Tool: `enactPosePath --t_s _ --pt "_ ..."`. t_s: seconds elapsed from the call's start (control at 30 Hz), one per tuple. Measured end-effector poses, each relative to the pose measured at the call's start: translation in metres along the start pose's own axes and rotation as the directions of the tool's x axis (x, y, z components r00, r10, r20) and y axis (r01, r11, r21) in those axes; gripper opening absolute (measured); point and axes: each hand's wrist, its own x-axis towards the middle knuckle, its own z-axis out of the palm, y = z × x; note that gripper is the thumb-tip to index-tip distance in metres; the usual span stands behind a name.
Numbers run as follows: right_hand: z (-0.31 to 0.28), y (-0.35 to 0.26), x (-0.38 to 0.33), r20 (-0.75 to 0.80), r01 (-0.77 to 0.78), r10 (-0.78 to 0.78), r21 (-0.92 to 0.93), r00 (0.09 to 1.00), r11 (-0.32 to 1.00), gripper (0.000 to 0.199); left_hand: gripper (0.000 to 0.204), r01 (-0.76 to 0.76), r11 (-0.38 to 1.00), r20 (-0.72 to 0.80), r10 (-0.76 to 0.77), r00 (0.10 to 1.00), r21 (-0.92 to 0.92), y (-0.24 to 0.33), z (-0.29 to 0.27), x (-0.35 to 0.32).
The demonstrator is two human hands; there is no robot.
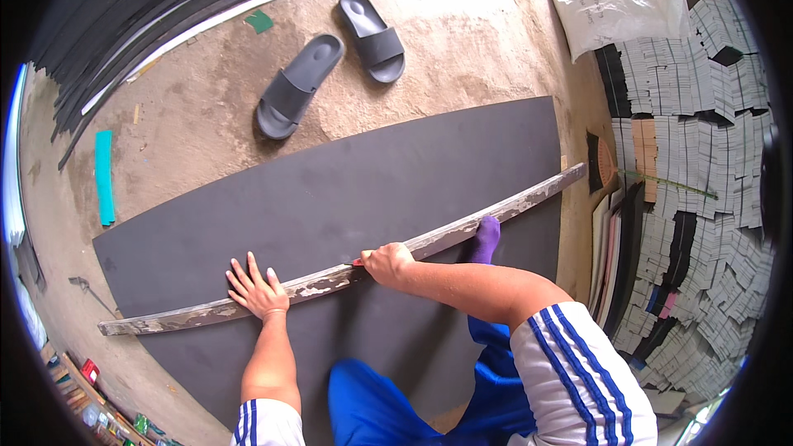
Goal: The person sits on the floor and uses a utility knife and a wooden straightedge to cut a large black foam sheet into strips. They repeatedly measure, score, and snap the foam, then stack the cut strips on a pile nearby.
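A long, straight bar with worn, flaking paint lies across a large dark grey foam sheet on the floor. My left hand presses on the bar with its fingers spread, reaching over onto the sheet. Further right along the bar, my right hand is closed around a small red cutter knife. Most of the knife is hidden in the fist; its red end shows at the bar's edge. My foot in a purple sock rests against the bar right of that hand.
Two grey slides lie on the concrete beyond the sheet. Dark strips are piled at the far left, near a teal strip. Stacks of grey-white blocks line the right side, below a white sack.
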Motion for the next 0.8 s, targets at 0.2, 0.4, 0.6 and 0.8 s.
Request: enactPosePath --t_s 0.2,0.4,0.6,0.8 --pt "0.0 0.041 -0.028 0.121 -0.042 0.045 -0.027 0.992 0.999 0.033 0.065 -0.008 0.999 -0.055 0.01 0.998 0.031 -0.001 0.007 0.001" --pt "0.039 0.132 -0.076 0.127 -0.133 0.131 0.006 0.983 0.991 0.024 0.063 0.004 0.998 -0.07 0.001 0.998 0.07 0.001 0.004 0.0" --pt "0.067 0.203 -0.113 0.138 -0.184 0.183 -0.011 0.973 0.983 0.019 0.062 0.006 0.996 -0.071 0.001 0.997 0.092 0.001 0.008 0.001" --pt "0.099 0.264 -0.141 0.135 -0.206 0.21 -0.04 0.968 0.978 0.02 0.062 -0.01 0.995 -0.085 0.019 0.996 0.1 -0.005 0.012 0.0"
